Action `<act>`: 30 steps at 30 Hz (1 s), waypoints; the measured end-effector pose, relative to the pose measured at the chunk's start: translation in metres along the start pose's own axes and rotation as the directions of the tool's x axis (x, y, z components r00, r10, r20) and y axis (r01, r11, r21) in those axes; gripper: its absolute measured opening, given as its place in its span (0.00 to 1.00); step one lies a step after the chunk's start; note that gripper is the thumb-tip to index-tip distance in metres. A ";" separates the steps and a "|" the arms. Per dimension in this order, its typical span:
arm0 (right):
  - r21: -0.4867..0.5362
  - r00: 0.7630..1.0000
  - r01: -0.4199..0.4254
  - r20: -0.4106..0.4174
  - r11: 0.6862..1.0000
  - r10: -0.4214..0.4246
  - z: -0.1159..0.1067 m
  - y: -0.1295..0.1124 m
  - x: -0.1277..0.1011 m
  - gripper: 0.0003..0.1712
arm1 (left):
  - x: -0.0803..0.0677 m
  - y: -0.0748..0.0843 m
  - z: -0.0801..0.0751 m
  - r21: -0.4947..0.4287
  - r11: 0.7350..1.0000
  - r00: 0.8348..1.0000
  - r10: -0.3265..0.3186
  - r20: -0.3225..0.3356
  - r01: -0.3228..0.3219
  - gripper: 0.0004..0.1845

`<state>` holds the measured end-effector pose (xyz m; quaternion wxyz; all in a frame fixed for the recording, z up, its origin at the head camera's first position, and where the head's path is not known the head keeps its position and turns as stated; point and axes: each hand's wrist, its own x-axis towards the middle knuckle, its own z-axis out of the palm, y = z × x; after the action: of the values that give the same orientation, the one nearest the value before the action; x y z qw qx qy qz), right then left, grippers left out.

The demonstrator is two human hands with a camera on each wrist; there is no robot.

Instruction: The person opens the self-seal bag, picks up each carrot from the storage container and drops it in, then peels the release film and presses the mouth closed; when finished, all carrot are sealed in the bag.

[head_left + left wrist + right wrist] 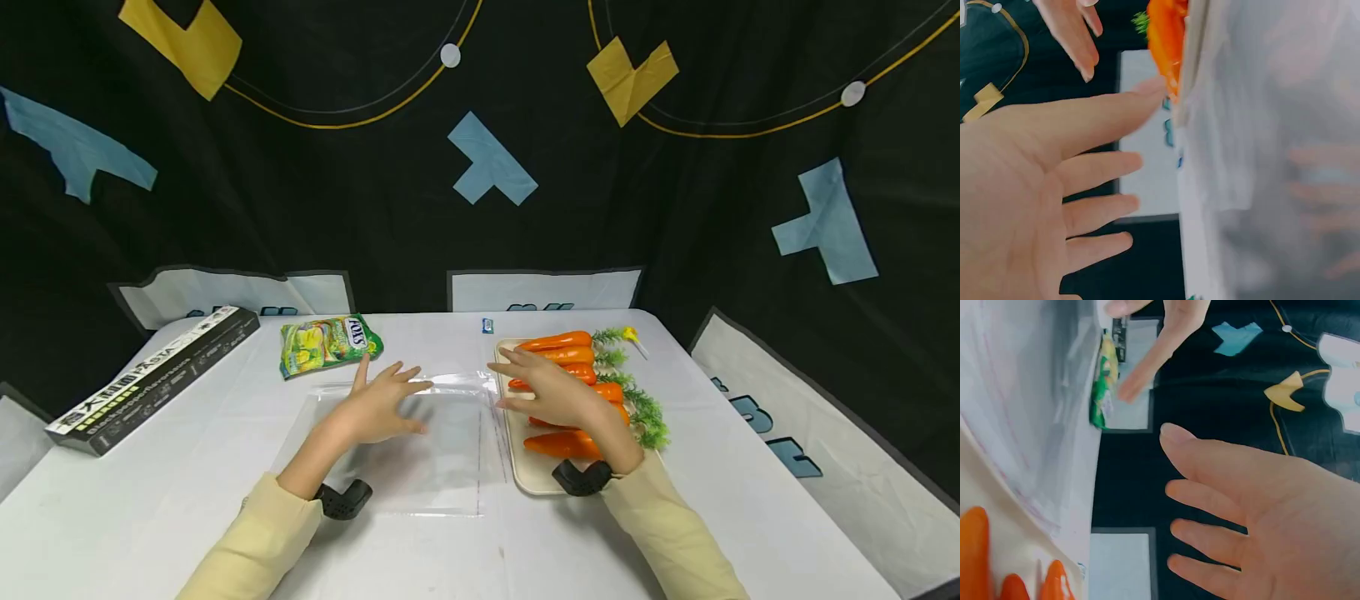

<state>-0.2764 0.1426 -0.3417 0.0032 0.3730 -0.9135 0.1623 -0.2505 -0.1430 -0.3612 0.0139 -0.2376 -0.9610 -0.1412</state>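
Note:
My left hand (381,408) hovers with fingers spread over a large clear plastic bag (453,483), which lies flat on the white table. Nothing is in its grasp. The bag's seam runs close to a cream tray (534,482) on the right. Several orange carrots (558,443) with leafy green tops (649,423) lie side by side on that tray. Above them is my right hand (557,390), its fingers extended toward the bag and holding nothing; it hides part of the carrots. Both wrist views show straight, parted fingers, as in the left hand (1029,181) and right hand (1260,519).
A green and yellow FOX'S candy bag (318,346) lies behind the plastic bag. To the far left is a long black box (161,375). A tiny blue packet (487,326) and a yellow-headed stick (632,336) lie near the back edge. A black curtain (360,217) hangs behind.

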 end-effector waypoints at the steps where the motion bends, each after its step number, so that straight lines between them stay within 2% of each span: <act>1: 0.011 1.000 0.018 0.020 1.000 -0.018 0.002 0.000 0.000 0.32 | 0.000 0.000 0.003 -0.019 1.000 1.000 0.010 0.018 -0.010 0.33; 5: 0.046 0.990 0.095 0.100 0.994 -0.099 0.014 -0.002 0.001 0.29 | 0.002 0.002 0.012 -0.020 0.998 0.996 0.062 0.065 -0.061 0.26; 11: 0.015 0.976 0.129 0.173 0.992 -0.129 0.026 -0.001 -0.004 0.24 | 0.008 0.007 0.019 -0.017 0.993 0.988 0.114 0.103 -0.113 0.20; 18: -0.051 0.949 0.212 0.251 0.976 -0.193 0.036 -0.005 -0.001 0.23 | 0.010 0.011 0.029 -0.028 0.989 0.985 0.144 0.095 -0.142 0.24; 22: -0.073 0.937 0.214 0.296 0.974 -0.184 0.042 -0.007 -0.001 0.25 | 0.010 0.010 0.034 -0.079 0.987 0.985 0.146 0.092 -0.139 0.25; 30: -0.090 0.940 0.126 0.330 0.988 -0.090 0.049 -0.009 -0.002 0.28 | 0.011 0.004 0.042 -0.118 0.981 0.982 0.166 0.093 -0.155 0.26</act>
<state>-0.2632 0.1231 -0.3853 -0.1178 0.4435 -0.8872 0.0479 -0.2564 -0.1231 -0.3996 -0.0373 -0.3218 -0.9288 -0.1801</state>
